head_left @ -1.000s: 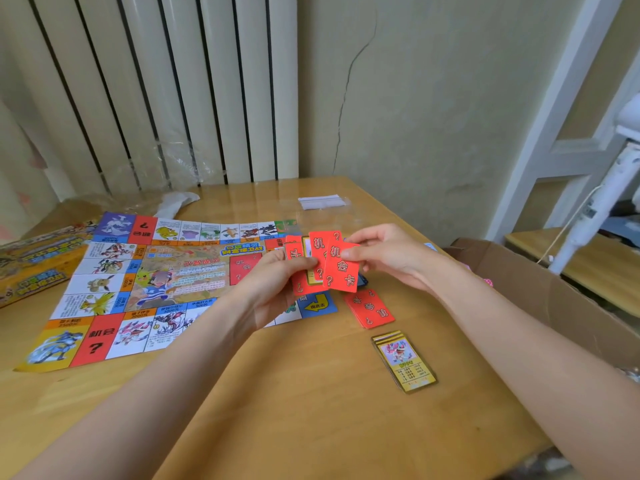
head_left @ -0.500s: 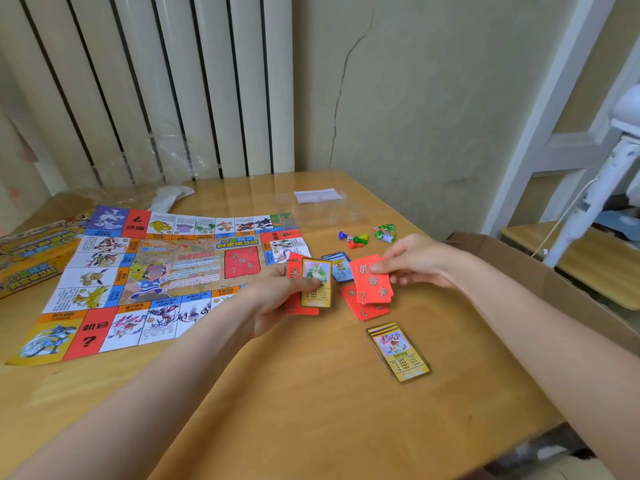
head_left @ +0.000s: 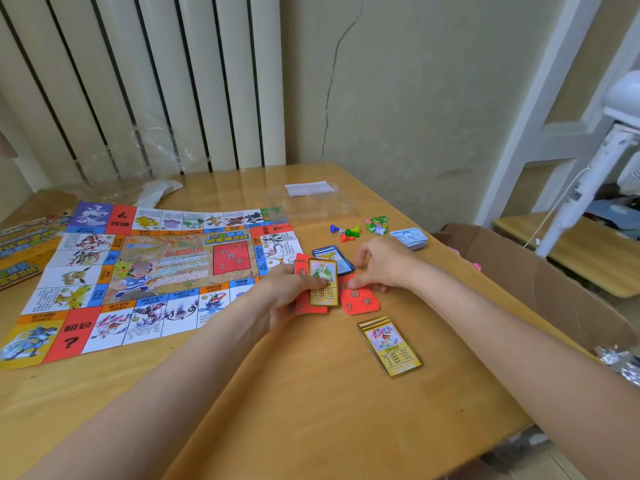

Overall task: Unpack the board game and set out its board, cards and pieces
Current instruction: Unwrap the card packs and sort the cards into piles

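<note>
Card sorting is in hand. A mixed stack topped by a gold-framed card (head_left: 323, 282) is gripped in the left hand (head_left: 284, 299); the red pile (head_left: 360, 299) on the table (head_left: 311, 410) is pressed by the right hand's (head_left: 382, 268) extended fingers. The board (head_left: 149, 271) lies unfolded at left. Next, the gold card probably belongs on the gold pile (head_left: 391, 346).

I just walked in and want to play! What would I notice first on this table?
The big colourful game board lies open on the left of the wooden table. In the middle, the left hand holds a gold-framed card over red cards, while the right hand touches the red cards lying on the table. Small coloured pawns stand behind them.
</note>
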A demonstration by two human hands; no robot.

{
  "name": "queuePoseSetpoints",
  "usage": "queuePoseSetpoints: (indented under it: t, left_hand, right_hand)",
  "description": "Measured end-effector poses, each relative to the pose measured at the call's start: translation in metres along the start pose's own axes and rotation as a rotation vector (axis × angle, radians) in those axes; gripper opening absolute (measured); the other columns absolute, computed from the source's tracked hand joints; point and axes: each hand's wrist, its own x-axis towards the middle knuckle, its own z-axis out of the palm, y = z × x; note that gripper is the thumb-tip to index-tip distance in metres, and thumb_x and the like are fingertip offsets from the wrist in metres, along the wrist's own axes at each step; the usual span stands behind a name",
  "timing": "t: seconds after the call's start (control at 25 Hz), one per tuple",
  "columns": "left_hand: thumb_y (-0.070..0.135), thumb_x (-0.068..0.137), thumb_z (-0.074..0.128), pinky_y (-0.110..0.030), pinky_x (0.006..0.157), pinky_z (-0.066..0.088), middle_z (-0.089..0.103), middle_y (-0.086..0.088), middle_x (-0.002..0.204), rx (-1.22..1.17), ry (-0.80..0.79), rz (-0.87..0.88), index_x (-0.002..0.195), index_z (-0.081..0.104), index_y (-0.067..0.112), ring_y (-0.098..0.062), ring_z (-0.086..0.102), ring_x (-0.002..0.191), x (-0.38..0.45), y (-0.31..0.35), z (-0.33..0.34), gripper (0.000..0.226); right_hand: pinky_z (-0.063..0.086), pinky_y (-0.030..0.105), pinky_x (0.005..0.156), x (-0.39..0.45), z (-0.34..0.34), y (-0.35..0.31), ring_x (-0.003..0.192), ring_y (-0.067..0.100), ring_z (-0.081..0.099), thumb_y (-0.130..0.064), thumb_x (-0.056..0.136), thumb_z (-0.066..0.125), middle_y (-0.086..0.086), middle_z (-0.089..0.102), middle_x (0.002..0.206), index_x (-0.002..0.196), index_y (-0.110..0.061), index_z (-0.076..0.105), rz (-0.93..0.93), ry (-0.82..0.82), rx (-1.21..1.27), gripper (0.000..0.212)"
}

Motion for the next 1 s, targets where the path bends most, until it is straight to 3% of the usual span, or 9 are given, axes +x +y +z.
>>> queuePoseSetpoints:
  t: [0.08, 0.16, 0.24, 0.4, 0.6, 0.8, 0.88, 1.0]
  left_hand:
    - [-0.002, 0.085, 0.06, -0.025, 0.049, 0.055, 0.069, -0.005, 0.074, -0.062, 0.037, 0.052, 0.088, 0.063, 0.009, -0.012, 0.066, 0.056, 0.0, -0.001, -0.002, 0.011]
    - [0.003, 0.084, 0.063, -0.021, 0.049, 0.055, 0.071, 0.0, 0.069, -0.086, 0.02, 0.096, 0.088, 0.065, 0.011, -0.009, 0.067, 0.057, -0.002, -0.001, -0.002, 0.009]
    - [0.009, 0.085, 0.063, -0.019, 0.048, 0.053, 0.072, 0.0, 0.071, -0.028, -0.062, 0.099, 0.094, 0.066, 0.01, -0.007, 0.067, 0.057, -0.008, -0.002, 0.001, 0.009]
    - [0.017, 0.094, 0.052, -0.026, 0.057, 0.057, 0.073, -0.005, 0.074, -0.026, -0.179, -0.012, 0.09, 0.065, 0.009, -0.013, 0.07, 0.059, -0.026, -0.005, 0.003, 0.016]
    - [0.019, 0.098, 0.045, -0.024, 0.056, 0.058, 0.074, -0.008, 0.081, -0.195, -0.142, -0.024, 0.102, 0.062, 0.007, -0.015, 0.071, 0.064, -0.038, -0.007, -0.004, 0.021]
    - [0.024, 0.099, 0.041, -0.021, 0.048, 0.054, 0.072, -0.012, 0.07, -0.295, -0.096, -0.057, 0.097, 0.056, 0.006, -0.014, 0.064, 0.048, -0.047, -0.011, 0.011, 0.024]
    - [0.017, 0.098, 0.036, -0.026, 0.052, 0.054, 0.07, -0.018, 0.077, -0.334, -0.121, -0.095, 0.097, 0.049, 0.006, -0.02, 0.064, 0.054, -0.051, -0.009, 0.012, 0.017]
    - [0.004, 0.094, 0.028, -0.037, 0.071, 0.055, 0.067, -0.02, 0.092, -0.326, -0.212, -0.069, 0.1, 0.049, 0.0, -0.024, 0.067, 0.075, -0.051, -0.006, 0.008, 0.023]
  right_hand:
    - [0.045, 0.02, 0.053, -0.003, -0.008, -0.003, 0.046, 0.013, 0.054, -0.031, 0.079, 0.073, 0.004, 0.062, 0.065, 0.083, -0.007, 0.063, -0.014, 0.054, 0.171, 0.026]
    - [0.046, 0.016, 0.048, -0.011, -0.013, -0.009, 0.051, 0.012, 0.056, -0.026, 0.083, 0.069, 0.004, 0.063, 0.064, 0.082, -0.002, 0.064, -0.04, -0.014, 0.511, 0.024]
    - [0.044, 0.016, 0.045, -0.019, -0.015, -0.011, 0.046, 0.008, 0.054, -0.015, 0.082, 0.07, 0.0, 0.062, 0.055, 0.074, -0.003, 0.064, -0.092, -0.093, 0.621, 0.016]
    - [0.038, 0.015, 0.043, -0.034, -0.025, 0.0, 0.041, 0.003, 0.05, -0.007, 0.08, 0.07, -0.001, 0.059, 0.052, 0.065, -0.007, 0.062, -0.042, -0.231, 0.535, 0.017]
    - [0.039, 0.013, 0.041, -0.063, -0.032, 0.02, 0.043, 0.003, 0.05, -0.008, 0.081, 0.07, -0.001, 0.059, 0.055, 0.061, -0.011, 0.062, 0.075, -0.51, 0.343, 0.021]
    - [0.035, 0.014, 0.035, -0.071, -0.019, 0.016, 0.038, 0.005, 0.044, -0.02, 0.078, 0.074, 0.001, 0.052, 0.056, 0.064, -0.009, 0.052, 0.105, -0.424, -0.01, 0.028]
    - [0.034, 0.016, 0.036, -0.073, -0.021, 0.011, 0.044, 0.01, 0.043, -0.027, 0.076, 0.075, 0.001, 0.049, 0.057, 0.066, -0.011, 0.048, 0.098, -0.383, -0.124, 0.033]
    - [0.034, 0.016, 0.037, -0.072, -0.029, 0.004, 0.043, 0.01, 0.043, -0.032, 0.083, 0.068, 0.001, 0.05, 0.056, 0.063, -0.011, 0.049, 0.056, -0.239, 0.142, 0.035]
